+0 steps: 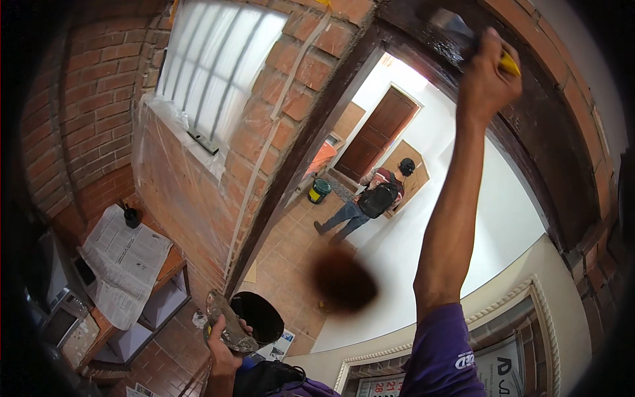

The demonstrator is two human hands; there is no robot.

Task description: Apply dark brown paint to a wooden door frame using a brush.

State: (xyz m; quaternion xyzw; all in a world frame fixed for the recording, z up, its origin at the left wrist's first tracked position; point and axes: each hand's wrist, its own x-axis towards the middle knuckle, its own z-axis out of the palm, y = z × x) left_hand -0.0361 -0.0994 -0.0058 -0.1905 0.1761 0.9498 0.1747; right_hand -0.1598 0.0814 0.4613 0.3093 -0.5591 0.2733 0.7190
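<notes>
My right hand (491,76) is raised to the top of the dark brown wooden door frame (529,112). It is closed around the yellow handle of a paintbrush (453,25), whose bristles lie against the wood. Wet-looking gloss shows beside the brush. Low in the view, my left hand (223,347) grips a paint-crusted, lid-like piece (228,323) next to a dark open container (261,317). Whether these two are joined, I cannot tell. The container's inside looks dark, and its contents do not show.
Through the doorway a person (377,198) with a backpack stands near a green bucket (319,190). Left are a plastic-covered window (215,59) and a bench with newspaper (126,264) and a small black pot (131,215). A brown blurred spot (344,281) hides part of the floor.
</notes>
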